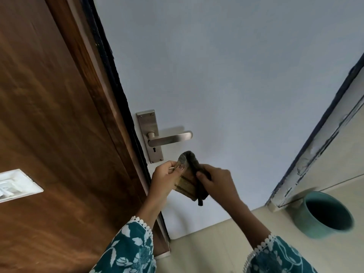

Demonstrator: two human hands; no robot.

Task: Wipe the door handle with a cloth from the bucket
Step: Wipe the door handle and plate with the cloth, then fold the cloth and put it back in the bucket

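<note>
A brushed-metal lever door handle (pixel 170 138) on a tall backplate with a keyhole is mounted on the pale blue-grey door (pixel 226 79). Just below it I hold a dark grey and tan cloth (pixel 190 179), folded and bunched, with both hands. My left hand (pixel 165 179) pinches its left upper corner. My right hand (pixel 217 183) grips its right side. The cloth's top edge sits a little under the backplate and does not touch the lever. A teal bucket (pixel 325 215) stands on the floor at lower right; its inside looks dark.
A brown wooden panel (pixel 49 125) with a white switch plate (pixel 17 185) fills the left. A chipped white door frame (pixel 315 154) runs down the right above the bucket. Beige floor tiles (pixel 206 251) lie below.
</note>
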